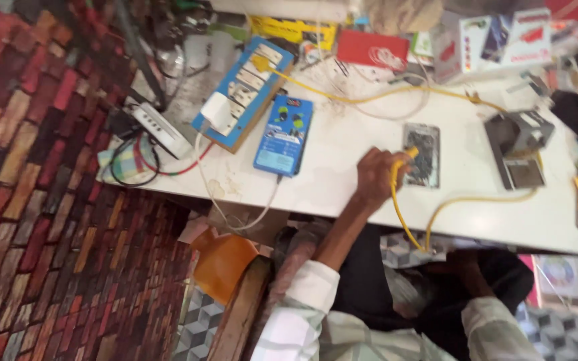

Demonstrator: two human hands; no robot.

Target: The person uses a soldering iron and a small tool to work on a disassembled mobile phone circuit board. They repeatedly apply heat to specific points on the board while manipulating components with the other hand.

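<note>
Cable (396,200) sits clamped in our left hand (376,177) beside the opened phone (423,155); tugging might drag it off the surface (342,134). Right hand unseen.

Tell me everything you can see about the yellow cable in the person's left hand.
The thin yellow rubbery cable has one end gripped in the left hand, right beside the opened phone with exposed insides lying on the white table. From the hand it drops over the table's near edge, loops down towards the lap, then climbs back onto the tabletop and runs right towards the grey metal device. It looks slack and curved, not taut. The motion blur hides whatever plug is on its tip.
</note>
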